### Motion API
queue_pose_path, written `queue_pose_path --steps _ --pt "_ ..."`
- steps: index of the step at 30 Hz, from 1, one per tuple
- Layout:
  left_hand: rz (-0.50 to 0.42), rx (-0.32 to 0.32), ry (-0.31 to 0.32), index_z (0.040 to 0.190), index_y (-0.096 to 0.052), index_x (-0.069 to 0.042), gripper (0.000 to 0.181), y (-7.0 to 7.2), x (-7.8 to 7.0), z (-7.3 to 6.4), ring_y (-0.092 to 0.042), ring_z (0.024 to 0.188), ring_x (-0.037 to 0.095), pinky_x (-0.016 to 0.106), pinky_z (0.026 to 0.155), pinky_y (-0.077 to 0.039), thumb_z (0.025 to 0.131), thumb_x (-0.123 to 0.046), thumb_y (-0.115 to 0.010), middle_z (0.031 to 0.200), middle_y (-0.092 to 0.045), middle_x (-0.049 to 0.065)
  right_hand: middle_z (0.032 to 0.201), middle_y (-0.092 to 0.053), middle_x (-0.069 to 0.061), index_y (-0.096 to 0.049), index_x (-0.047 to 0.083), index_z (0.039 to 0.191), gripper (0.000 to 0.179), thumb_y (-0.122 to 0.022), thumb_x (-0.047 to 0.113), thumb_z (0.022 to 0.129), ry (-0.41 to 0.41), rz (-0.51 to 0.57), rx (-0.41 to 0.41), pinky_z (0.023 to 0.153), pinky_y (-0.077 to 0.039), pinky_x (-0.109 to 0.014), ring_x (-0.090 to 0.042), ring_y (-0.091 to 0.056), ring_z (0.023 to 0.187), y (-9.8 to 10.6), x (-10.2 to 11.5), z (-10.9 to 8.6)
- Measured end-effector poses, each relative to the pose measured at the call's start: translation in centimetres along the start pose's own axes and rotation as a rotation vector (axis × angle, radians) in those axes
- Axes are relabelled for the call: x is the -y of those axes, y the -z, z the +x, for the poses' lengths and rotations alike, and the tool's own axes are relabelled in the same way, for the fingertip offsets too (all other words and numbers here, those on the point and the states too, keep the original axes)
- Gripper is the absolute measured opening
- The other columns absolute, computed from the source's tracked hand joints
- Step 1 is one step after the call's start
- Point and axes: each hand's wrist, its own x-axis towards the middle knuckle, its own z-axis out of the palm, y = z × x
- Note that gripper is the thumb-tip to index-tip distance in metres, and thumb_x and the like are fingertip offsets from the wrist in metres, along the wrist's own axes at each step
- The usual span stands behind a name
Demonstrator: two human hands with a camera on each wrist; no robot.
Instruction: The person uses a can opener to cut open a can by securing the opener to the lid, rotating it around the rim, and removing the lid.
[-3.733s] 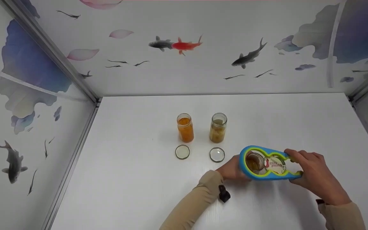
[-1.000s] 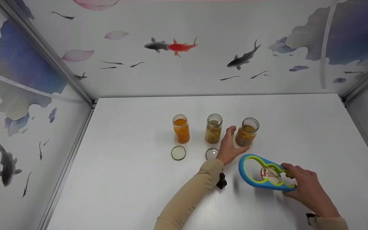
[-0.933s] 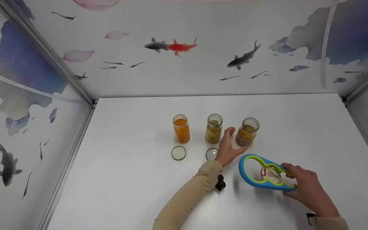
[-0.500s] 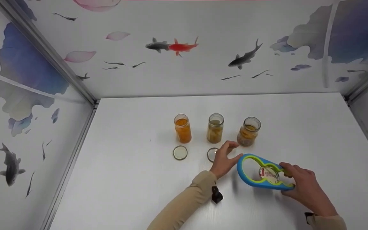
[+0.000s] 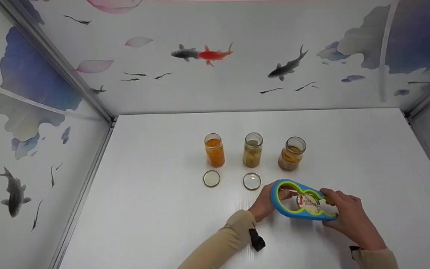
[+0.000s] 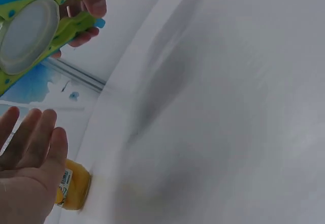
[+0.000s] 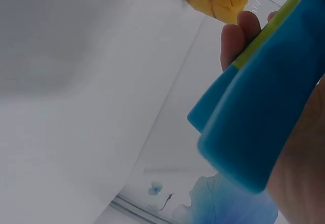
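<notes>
My right hand point(image 5: 351, 218) grips the open end of a blue and lime-green jar opener point(image 5: 296, 215), held above the white table. A printed jar lid point(image 5: 308, 203) sits in the opener's middle hole; the left wrist view shows its pale underside. My left hand point(image 5: 262, 203) is at the opener's wide ring, partly hidden behind it. In the left wrist view that hand point(image 6: 30, 158) has its palm up and fingers extended below the opener point(image 6: 56, 33), holding nothing. Just beyond stands a short lidless jar point(image 5: 290, 160) with yellow-orange contents.
Two taller lidless jars, one with orange contents point(image 5: 215, 155) and one with yellowish-green contents point(image 5: 252, 156), stand left of the short jar. In front of them lie two loose lids, a left lid point(image 5: 211, 179) and a right lid point(image 5: 252, 181). Decorated walls border the table point(image 5: 155, 224).
The short jar, earlier in my left hand under the opener, now stands in line with the others. My left hand has let go of it and come back to the opener, which has shifted slightly left.
</notes>
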Motion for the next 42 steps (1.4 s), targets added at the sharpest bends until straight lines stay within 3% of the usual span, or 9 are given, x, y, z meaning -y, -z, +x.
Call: queue_pose_path --steps 4,11,15,19,20,24,27,37,42 --pt "-0.194 0.001 0.205 0.134 -0.049 0.002 0.042 -1.0 -0.7 -0.5 -0.062 0.105 0.017 0.039 0.095 -0.047 0.101 -0.024 -0.048 0.117 -0.062 0.004 0.101 -0.061 -0.012 -0.051 0.006 0.127 0.080 -0.092 0.007 0.059 -0.004 0.010 0.003 0.095 -0.029 -0.064 -0.036 -0.058 0.092 -0.2 0.4 0.2" --pt "-0.345 0.046 0.328 0.145 -0.035 -0.008 0.047 -1.8 0.7 -0.3 -0.054 0.113 0.019 0.030 0.095 -0.046 0.103 -0.028 -0.040 0.130 -0.050 0.005 0.103 -0.061 -0.014 -0.051 0.006 0.127 0.080 -0.092 0.006 0.058 0.006 0.016 -0.015 0.095 -0.029 -0.063 -0.036 -0.058 0.093 -0.5 0.7 0.5" --pt "-0.314 0.093 0.283 0.146 -0.030 -0.008 0.045 -1.8 0.9 -0.4 -0.051 0.115 0.016 0.030 0.097 -0.045 0.104 -0.014 -0.043 0.133 -0.045 0.003 0.103 -0.061 -0.014 -0.052 0.006 0.127 0.079 -0.092 0.007 0.059 0.008 0.017 -0.021 0.095 -0.029 -0.064 -0.037 -0.058 0.094 -0.6 0.9 0.5" --pt "-0.074 0.143 0.119 0.145 -0.029 -0.001 0.059 -1.6 0.7 -0.6 -0.046 0.122 0.011 0.027 0.100 -0.041 0.093 0.012 -0.053 0.139 -0.038 0.005 0.105 -0.061 -0.014 -0.051 0.007 0.128 0.079 -0.092 0.006 0.059 0.009 0.029 -0.020 0.095 -0.029 -0.063 -0.038 -0.057 0.095 -0.6 1.0 0.5" --pt "-0.081 0.150 0.112 0.146 -0.028 -0.001 0.061 -1.6 0.6 -0.7 -0.045 0.124 0.011 0.028 0.101 -0.041 0.092 0.012 -0.053 0.141 -0.037 0.005 0.106 -0.061 -0.015 -0.051 0.007 0.128 0.079 -0.091 0.006 0.059 0.007 0.036 -0.019 0.095 -0.029 -0.063 -0.038 -0.057 0.097 -0.6 1.0 0.6" --pt "-0.392 0.146 0.254 0.150 -0.023 -0.011 0.051 -1.7 0.7 -0.5 -0.044 0.124 0.017 0.032 0.104 -0.038 0.103 -0.015 -0.042 0.140 -0.038 0.006 0.111 -0.061 -0.018 -0.049 0.006 0.130 0.080 -0.090 0.005 0.061 -0.005 0.072 -0.006 0.096 -0.028 -0.063 -0.040 -0.055 0.101 -0.7 1.1 0.7" --pt "-0.629 0.097 0.370 0.152 -0.018 -0.018 0.061 -1.9 0.9 -0.3 -0.044 0.123 0.020 0.035 0.105 -0.036 0.098 -0.029 -0.042 0.139 -0.040 0.007 0.115 -0.060 -0.019 -0.048 0.005 0.130 0.080 -0.089 0.003 0.062 -0.011 0.095 -0.001 0.097 -0.027 -0.064 -0.041 -0.054 0.104 -0.8 1.2 0.8" --pt "-0.737 0.109 0.368 0.153 -0.015 -0.019 0.060 -1.4 1.0 -0.6 -0.042 0.126 0.023 0.038 0.106 -0.034 0.101 -0.033 -0.042 0.142 -0.037 0.010 0.117 -0.059 -0.018 -0.049 0.005 0.130 0.081 -0.089 0.005 0.060 0.049 0.145 -0.057 0.098 -0.024 -0.062 -0.038 -0.051 0.110 -1.1 1.2 0.8" --pt "-0.719 0.102 0.360 0.148 -0.025 -0.019 0.054 -1.3 1.0 -0.7 -0.045 0.123 0.021 0.036 0.102 -0.038 0.101 -0.034 -0.046 0.140 -0.040 0.010 0.117 -0.059 -0.017 -0.050 0.006 0.130 0.080 -0.089 0.005 0.060 0.058 0.152 -0.070 0.098 -0.023 -0.063 -0.037 -0.052 0.109 -1.1 1.2 0.8"
